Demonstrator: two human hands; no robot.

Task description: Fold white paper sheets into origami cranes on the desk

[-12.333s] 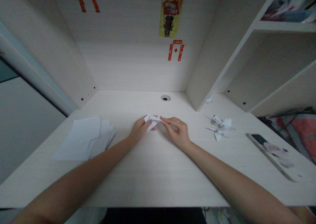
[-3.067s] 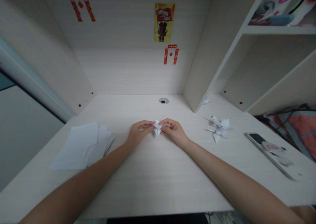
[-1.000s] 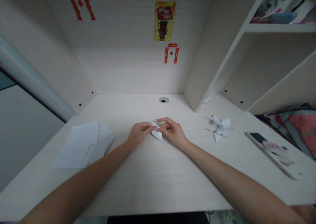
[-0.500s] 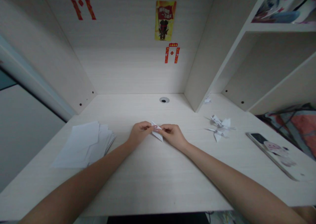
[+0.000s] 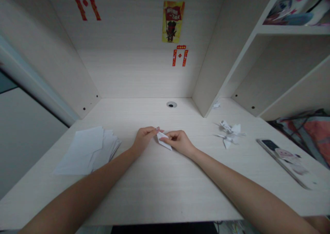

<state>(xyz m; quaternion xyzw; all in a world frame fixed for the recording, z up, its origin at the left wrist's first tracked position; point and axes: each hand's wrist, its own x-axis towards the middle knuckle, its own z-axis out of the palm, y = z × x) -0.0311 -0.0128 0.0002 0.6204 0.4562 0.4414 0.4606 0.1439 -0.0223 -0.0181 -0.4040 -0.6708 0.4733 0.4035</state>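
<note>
Between my two hands, just above or on the desk, is a small folded piece of white paper (image 5: 164,141), narrow and pointed at its near end. My left hand (image 5: 145,137) pinches its upper left tip between thumb and fingers. With thumb on top and fingers curled behind, my right hand (image 5: 180,141) grips the paper's right side. Some of the folds are covered by my fingers. Left of my forearm lies a stack of white paper sheets (image 5: 85,146). Several folded paper cranes (image 5: 229,132) rest in a cluster to the right.
A phone (image 5: 283,161) in a decorated case lies at the right of the desk (image 5: 144,192). An upright panel (image 5: 219,55) divides the desk's back, near a round cable hole (image 5: 171,104). Fabric (image 5: 311,130) is bunched at far right.
My left thumb and fingers have shifted to the paper's upper tip. The paper has turned slightly, and its near end has moved a little right. My right thumb lies lower across it.
</note>
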